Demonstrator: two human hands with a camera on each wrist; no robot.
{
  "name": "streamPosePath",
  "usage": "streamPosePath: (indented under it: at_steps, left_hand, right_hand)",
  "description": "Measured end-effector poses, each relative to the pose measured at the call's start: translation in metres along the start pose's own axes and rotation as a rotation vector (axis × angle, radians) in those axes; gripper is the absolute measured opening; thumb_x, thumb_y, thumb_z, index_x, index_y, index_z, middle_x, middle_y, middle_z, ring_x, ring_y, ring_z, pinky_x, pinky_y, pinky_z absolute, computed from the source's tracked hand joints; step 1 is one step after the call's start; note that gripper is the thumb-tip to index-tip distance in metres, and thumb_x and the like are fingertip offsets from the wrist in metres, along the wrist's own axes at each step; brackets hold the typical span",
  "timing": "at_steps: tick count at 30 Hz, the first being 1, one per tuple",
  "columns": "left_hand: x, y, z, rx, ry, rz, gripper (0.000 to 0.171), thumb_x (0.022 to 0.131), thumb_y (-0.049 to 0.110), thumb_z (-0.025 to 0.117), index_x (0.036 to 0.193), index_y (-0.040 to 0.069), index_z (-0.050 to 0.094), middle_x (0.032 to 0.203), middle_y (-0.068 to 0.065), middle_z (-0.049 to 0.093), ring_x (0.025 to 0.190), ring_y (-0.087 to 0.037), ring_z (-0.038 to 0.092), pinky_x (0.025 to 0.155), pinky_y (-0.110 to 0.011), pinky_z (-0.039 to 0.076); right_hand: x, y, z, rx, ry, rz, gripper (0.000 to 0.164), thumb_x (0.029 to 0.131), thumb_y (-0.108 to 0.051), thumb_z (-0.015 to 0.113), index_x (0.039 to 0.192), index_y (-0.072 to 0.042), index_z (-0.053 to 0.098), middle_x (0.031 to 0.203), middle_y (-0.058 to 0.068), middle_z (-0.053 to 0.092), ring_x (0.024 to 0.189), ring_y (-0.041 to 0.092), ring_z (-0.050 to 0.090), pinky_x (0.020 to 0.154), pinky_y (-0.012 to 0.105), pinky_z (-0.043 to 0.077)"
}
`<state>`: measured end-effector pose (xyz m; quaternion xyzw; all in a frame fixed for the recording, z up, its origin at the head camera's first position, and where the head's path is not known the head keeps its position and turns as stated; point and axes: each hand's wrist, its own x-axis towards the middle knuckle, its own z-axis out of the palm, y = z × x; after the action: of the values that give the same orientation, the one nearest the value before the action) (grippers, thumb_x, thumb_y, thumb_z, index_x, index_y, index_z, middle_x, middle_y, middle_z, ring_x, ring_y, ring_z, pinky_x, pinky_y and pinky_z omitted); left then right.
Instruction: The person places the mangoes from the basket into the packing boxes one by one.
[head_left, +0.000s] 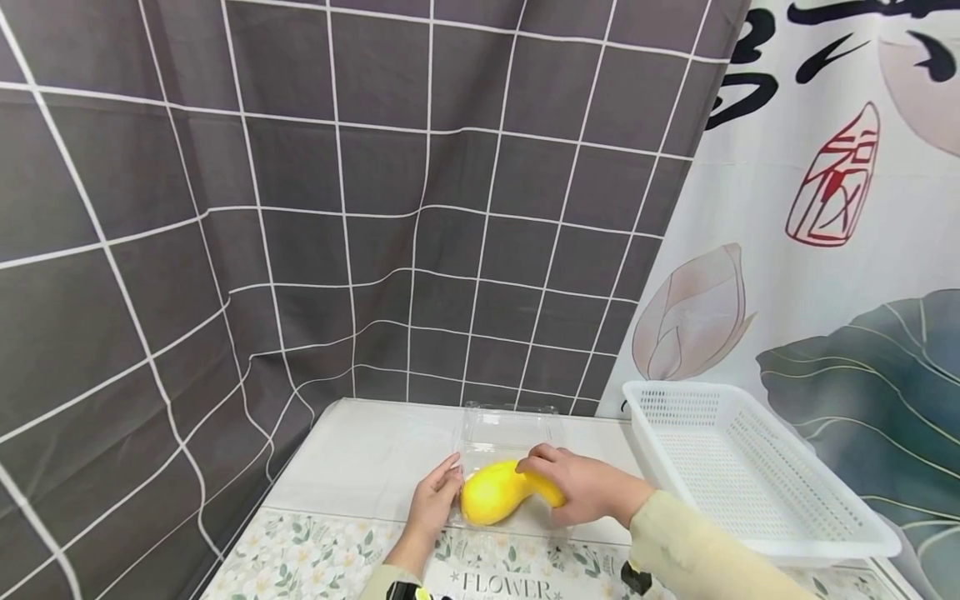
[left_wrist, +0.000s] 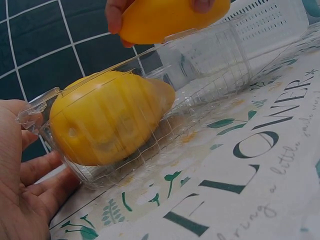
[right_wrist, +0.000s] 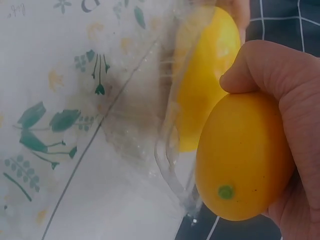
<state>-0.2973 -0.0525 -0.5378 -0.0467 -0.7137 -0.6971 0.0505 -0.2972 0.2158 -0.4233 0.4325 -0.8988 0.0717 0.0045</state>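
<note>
A clear plastic clamshell box (left_wrist: 220, 62) lies on the table with its lid raised toward the back. Inside its left end is a big smooth yellow fruit (left_wrist: 107, 120), rounded and tapering toward the right; its kind is uncertain. My left hand (head_left: 435, 497) holds that end of the box, fingers against the wall and rim. My right hand (head_left: 588, 487) grips a second yellow fruit (right_wrist: 242, 160) above the box's right part. This one is oval, with a small green spot at its end. In the head view the two fruits (head_left: 491, 494) overlap.
A white perforated plastic basket (head_left: 757, 475) stands on the right of the table. Under the box lies a floral cloth (head_left: 300, 554) printed with the word FLOWER. Behind hangs a dark grid-patterned curtain (head_left: 450, 250), close to the table's back and left edges.
</note>
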Motion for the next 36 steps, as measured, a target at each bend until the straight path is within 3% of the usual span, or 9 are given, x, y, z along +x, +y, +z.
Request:
streamPosePath:
  at_steps: [6,16,20,25,30,36]
  left_hand:
    - [-0.001,0.001,0.0,-0.002,0.005,-0.001,0.047,0.104,0.022,0.056,0.147,0.005,0.051,0.137,-0.019,0.062,0.124,-0.032,0.06,0.099,-0.034,0.055]
    - [0.0,-0.001,0.0,-0.003,0.0,0.002,0.047,0.105,0.02,0.054,0.148,0.004,0.049,0.139,-0.02,0.06,0.126,-0.032,0.059,0.105,-0.043,0.052]
    - [-0.003,0.005,0.0,-0.006,-0.001,-0.001,0.047,0.104,0.017,0.054,0.148,0.002,0.049,0.139,-0.022,0.059,0.127,-0.035,0.058,0.106,-0.045,0.05]
    - [0.002,-0.003,0.0,-0.002,0.003,-0.004,0.048,0.103,0.022,0.057,0.147,0.005,0.051,0.138,-0.018,0.061,0.126,-0.031,0.059,0.102,-0.035,0.053]
    - [0.002,-0.001,0.0,0.004,0.007,0.005,0.048,0.103,0.023,0.057,0.147,0.004,0.051,0.137,-0.018,0.062,0.124,-0.03,0.061,0.099,-0.03,0.054]
    - [0.001,-0.002,-0.001,0.005,0.007,-0.016,0.047,0.103,0.024,0.057,0.147,0.007,0.053,0.137,-0.017,0.062,0.127,-0.03,0.059,0.105,-0.038,0.052]
  right_hand:
    - [0.006,-0.005,0.006,-0.018,-0.003,-0.061,0.065,0.077,-0.015,0.076,0.137,-0.021,0.053,0.13,0.001,0.052,0.111,0.016,0.056,0.094,0.033,0.055]
    - [0.01,-0.005,0.012,-0.028,-0.061,-0.056,0.07,0.076,-0.014,0.079,0.138,-0.028,0.05,0.134,0.0,0.05,0.114,0.016,0.055,0.093,0.032,0.056]
    - [0.01,-0.005,0.013,-0.014,-0.084,-0.036,0.072,0.075,-0.015,0.079,0.139,-0.03,0.049,0.136,0.001,0.049,0.115,0.016,0.054,0.092,0.032,0.056]
    - [0.01,-0.006,0.013,-0.024,-0.087,-0.052,0.072,0.076,-0.015,0.079,0.14,-0.031,0.05,0.136,0.002,0.049,0.116,0.018,0.055,0.092,0.033,0.056]
    - [0.011,-0.005,0.016,-0.031,-0.078,-0.081,0.07,0.077,-0.016,0.078,0.139,-0.032,0.05,0.133,0.001,0.049,0.111,0.016,0.056,0.087,0.032,0.057]
    - [0.012,-0.004,0.019,-0.01,-0.088,-0.082,0.065,0.078,-0.019,0.077,0.137,-0.035,0.052,0.133,0.0,0.049,0.111,0.016,0.056,0.089,0.034,0.057]
